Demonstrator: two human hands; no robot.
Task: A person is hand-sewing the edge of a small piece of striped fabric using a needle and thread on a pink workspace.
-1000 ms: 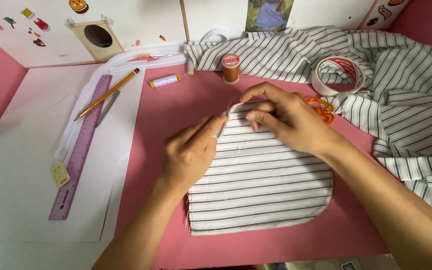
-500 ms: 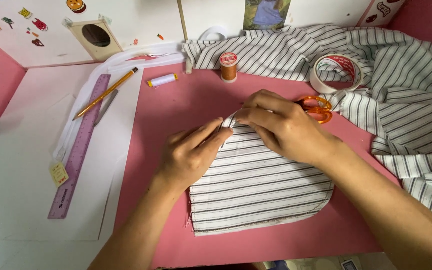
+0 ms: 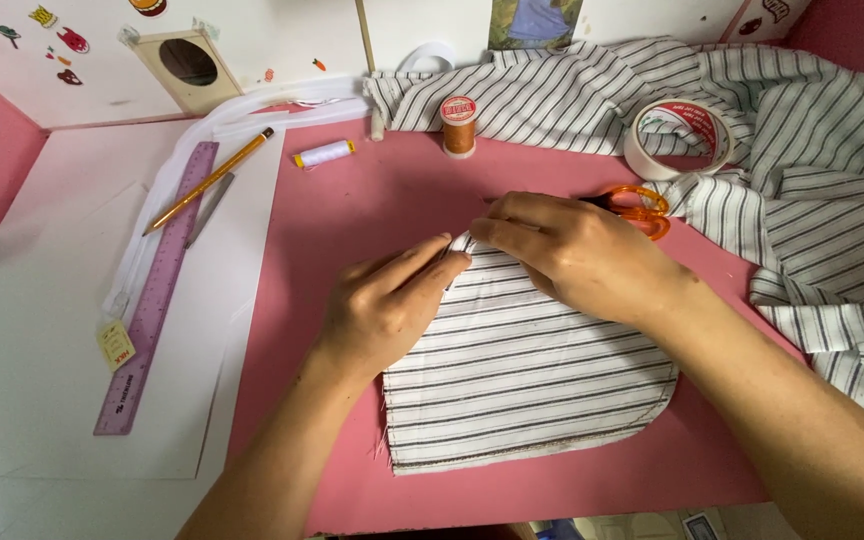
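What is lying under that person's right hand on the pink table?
Under the right hand lies the striped white fabric piece; orange scissor handles poke out behind it. The blades and the fabric's top edge are covered.

— What's the setting?
— A pink worktop under even, soft light, with a white wall behind it.
— Anything on that wall?
— Small colourful stickers and a picture at top.
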